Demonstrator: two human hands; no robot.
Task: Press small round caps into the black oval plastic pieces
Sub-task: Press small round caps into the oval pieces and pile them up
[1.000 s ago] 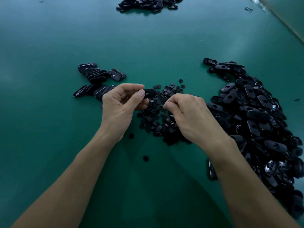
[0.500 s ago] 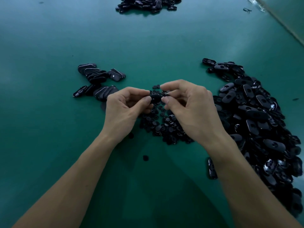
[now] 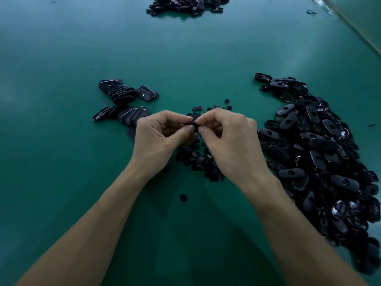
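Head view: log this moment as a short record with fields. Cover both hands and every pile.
surface: green table
left hand: pinches a black oval piece at its fingertips
right hand: pinches the same piece from the other side
cap being pressed: hidden by the fingertips
cap pile: on the table under and between the hands
large oval pile: right of the right hand
stacked ovals: left, beyond the left hand
far pile: at the top edge
loose cap: alone between the forearms

right grip [image 3: 233, 141] lifted off cap pile [image 3: 198, 159], across to left grip [image 3: 158, 139] — both pinching oval piece [image 3: 194, 123]
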